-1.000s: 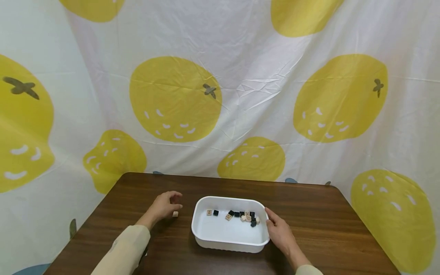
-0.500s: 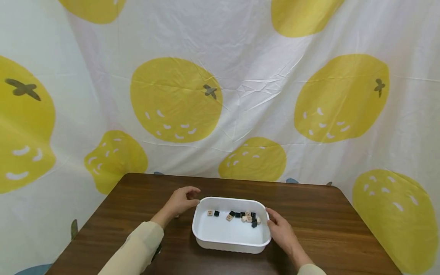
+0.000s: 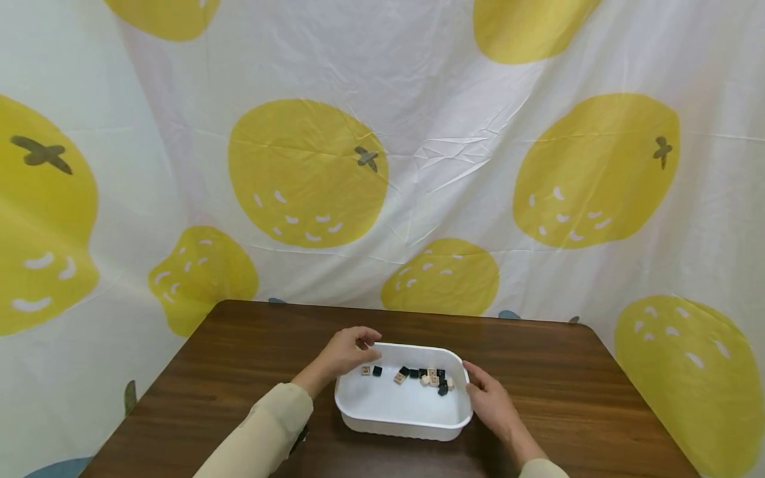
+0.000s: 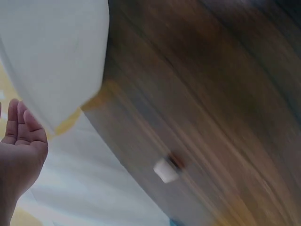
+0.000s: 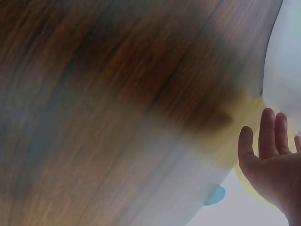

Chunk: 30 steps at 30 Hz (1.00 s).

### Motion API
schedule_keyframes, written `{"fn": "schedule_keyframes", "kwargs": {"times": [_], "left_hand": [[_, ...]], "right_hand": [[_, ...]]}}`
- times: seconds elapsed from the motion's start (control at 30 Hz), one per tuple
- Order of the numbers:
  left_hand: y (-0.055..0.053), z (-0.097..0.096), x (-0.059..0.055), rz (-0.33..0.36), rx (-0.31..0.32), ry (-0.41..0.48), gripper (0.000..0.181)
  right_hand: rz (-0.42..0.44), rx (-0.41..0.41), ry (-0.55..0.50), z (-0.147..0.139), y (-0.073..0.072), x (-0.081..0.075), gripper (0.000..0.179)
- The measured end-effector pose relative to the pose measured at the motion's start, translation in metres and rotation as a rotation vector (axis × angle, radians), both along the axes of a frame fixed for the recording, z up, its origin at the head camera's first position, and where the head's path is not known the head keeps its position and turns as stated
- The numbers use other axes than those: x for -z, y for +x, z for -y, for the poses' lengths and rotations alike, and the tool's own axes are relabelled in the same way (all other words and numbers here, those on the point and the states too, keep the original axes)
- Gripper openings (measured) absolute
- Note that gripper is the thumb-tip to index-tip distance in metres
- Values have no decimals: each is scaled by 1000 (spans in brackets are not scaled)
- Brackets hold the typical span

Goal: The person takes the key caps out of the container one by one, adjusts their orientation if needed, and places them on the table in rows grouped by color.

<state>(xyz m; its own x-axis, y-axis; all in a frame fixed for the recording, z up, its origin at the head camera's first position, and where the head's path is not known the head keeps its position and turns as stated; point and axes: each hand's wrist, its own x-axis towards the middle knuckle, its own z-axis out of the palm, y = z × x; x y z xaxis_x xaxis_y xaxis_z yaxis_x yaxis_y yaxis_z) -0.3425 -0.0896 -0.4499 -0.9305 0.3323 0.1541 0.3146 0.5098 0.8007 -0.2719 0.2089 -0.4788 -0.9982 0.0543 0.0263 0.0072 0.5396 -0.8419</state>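
A white rectangular tray (image 3: 406,425) sits on the brown table, with small square black and tan pieces (image 3: 434,381) inside, mostly clustered towards its right. My left hand (image 3: 346,350) is over the tray's left back corner, its fingers bent; whether a piece is between them is hidden. In the left wrist view, a small pale piece (image 4: 166,170) lies on the table outside the tray. My right hand (image 3: 491,403) holds the tray's right side at the rim; its fingers (image 5: 267,136) lie along the outer wall in the right wrist view.
The dark brown wooden table (image 3: 568,385) has rounded far corners. Behind it hangs a white cloth (image 3: 430,166) printed with yellow lemons. A tan piece (image 3: 366,371) and a black piece (image 3: 377,371) lie apart near the tray's left back corner.
My left hand has moved right, from above the table beside a pale piece to over the tray's left back corner. The right hand and the tray have hardly moved.
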Motion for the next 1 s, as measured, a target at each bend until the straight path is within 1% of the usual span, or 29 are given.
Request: {"fn": "schedule_keyframes", "kwargs": {"times": [0.17, 0.37, 0.47, 0.6, 0.73, 0.8, 0.9, 1.0], "left_hand": [[3, -18, 5, 9, 30, -56, 35], [9, -34, 14, -51, 62, -130, 36], [10, -40, 18, -59, 61, -163, 35], [10, -46, 25, -55, 18, -206, 31], [8, -51, 35, -96, -26, -238, 26], [8, -53, 39, -120, -57, -263, 24], [9, -57, 41, -116, -115, -306, 23], [10, -60, 41, -100, -166, -350, 22]], "right_hand": [[-10, 1, -13, 0, 0, 2, 47], [-2, 1, -12, 0, 0, 3, 48], [-6, 3, -8, 0, 1, 3, 47], [-16, 1, -13, 0, 1, 3, 46], [-21, -1, -21, 0, 2, 3, 46], [-21, -2, -25, 0, 1, 3, 46], [-25, -4, -26, 0, 1, 4, 46], [-21, -4, -25, 0, 1, 4, 46]]}}
